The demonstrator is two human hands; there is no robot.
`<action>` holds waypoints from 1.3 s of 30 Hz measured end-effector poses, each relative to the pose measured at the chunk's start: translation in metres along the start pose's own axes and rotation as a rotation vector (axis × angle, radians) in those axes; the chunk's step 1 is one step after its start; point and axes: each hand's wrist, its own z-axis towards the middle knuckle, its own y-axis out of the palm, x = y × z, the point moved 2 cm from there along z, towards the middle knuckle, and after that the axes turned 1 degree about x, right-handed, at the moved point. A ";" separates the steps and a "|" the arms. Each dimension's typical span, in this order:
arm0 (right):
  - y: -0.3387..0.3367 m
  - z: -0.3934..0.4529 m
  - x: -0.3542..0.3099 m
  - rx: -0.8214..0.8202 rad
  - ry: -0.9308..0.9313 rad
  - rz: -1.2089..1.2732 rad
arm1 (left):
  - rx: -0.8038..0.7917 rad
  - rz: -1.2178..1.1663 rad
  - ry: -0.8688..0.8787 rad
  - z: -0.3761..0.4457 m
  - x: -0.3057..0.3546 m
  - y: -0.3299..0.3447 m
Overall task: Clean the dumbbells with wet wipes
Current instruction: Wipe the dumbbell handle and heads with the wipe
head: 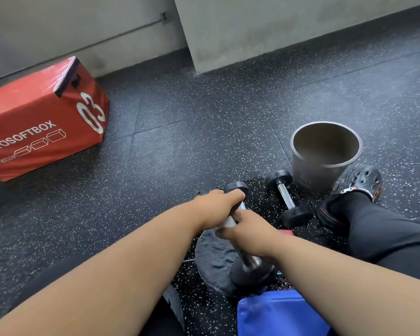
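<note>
A small black dumbbell (249, 271) with a chrome handle is held tilted over a dark cloth (212, 257) on the floor. My left hand (216, 204) grips its upper end, just below the top head. My right hand (250, 232) is wrapped around the handle with a white wet wipe (228, 222) pressed against the metal. A second dumbbell (286, 200) lies on the floor to the right, untouched.
A grey metal bucket (325, 156) stands beyond the second dumbbell. My leg and a black shoe (357, 187) are at the right. A red plyo box (41, 122) sits far left. A blue pack (279, 314) lies near the bottom edge. Concrete walls run behind.
</note>
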 end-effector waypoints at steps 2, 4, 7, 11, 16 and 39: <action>-0.007 -0.001 0.003 -0.058 0.027 -0.017 | -0.016 0.028 0.002 -0.005 0.004 -0.002; -0.012 -0.002 0.007 -0.133 0.042 0.016 | -0.016 0.024 0.007 -0.008 0.005 -0.003; -0.016 -0.003 0.011 -0.218 0.053 -0.007 | 0.002 -0.040 0.005 -0.009 0.007 -0.005; -0.020 -0.003 0.013 -0.233 0.099 -0.086 | 0.009 -0.056 0.003 -0.008 0.008 -0.005; -0.019 -0.003 0.019 -0.232 0.159 -0.079 | 0.017 -0.076 -0.001 -0.004 0.005 -0.005; -0.009 -0.005 0.015 0.084 0.009 -0.150 | 0.003 0.036 0.035 -0.005 0.008 -0.004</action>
